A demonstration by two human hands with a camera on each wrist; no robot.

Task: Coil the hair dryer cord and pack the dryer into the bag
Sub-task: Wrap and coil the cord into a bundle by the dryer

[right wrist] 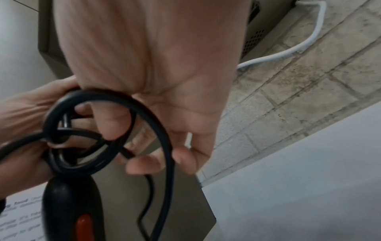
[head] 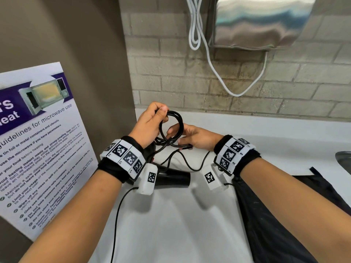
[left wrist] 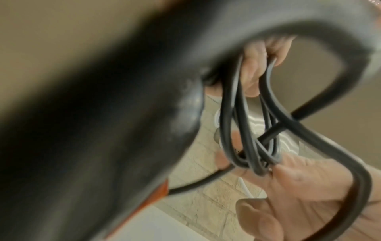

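My left hand [head: 158, 115] grips the top of a small coil of black cord [head: 179, 120], held upright above the white counter. My right hand [head: 177, 138] pinches the cord at the coil's lower right, with the thumb through the loop [right wrist: 115, 124]. The rest of the cord trails down to the black hair dryer [head: 174, 179], which sits below my left wrist. Its handle with a red switch [right wrist: 70, 203] shows under the coil. In the left wrist view the dryer body [left wrist: 103, 130] is a large blur beside the loops [left wrist: 247, 130]. A black bag [head: 284, 205] lies flat at the right.
A microwave guidelines poster [head: 38, 139] leans at the left. A steel wall unit [head: 256, 21] with a hanging white cable [head: 218, 73] is on the brick wall behind. A sink rim [head: 343, 158] shows at the far right of the counter [head: 171, 224].
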